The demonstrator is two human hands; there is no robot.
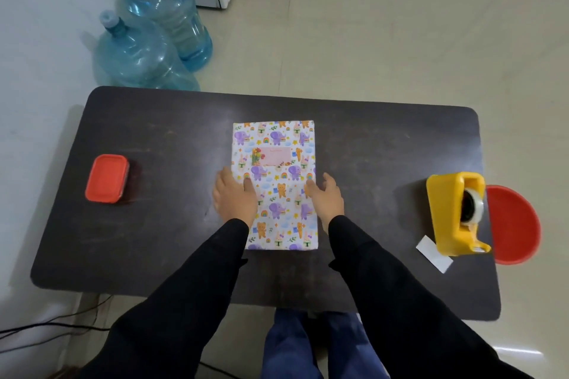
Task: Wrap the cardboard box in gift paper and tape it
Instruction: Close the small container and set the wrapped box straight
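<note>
Though neither grip is closed, the left hand (234, 197) is laid flat on the left edge of the flat box wrapped in animal-print gift paper (275, 144), the right hand (327, 198) held open at its right edge, perhaps touching. The box is set centrally on the dark table (147, 240).

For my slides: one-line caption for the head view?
A person's left hand and right hand touch the wrapped box on the table, yellow tape dispenser at right.
</note>
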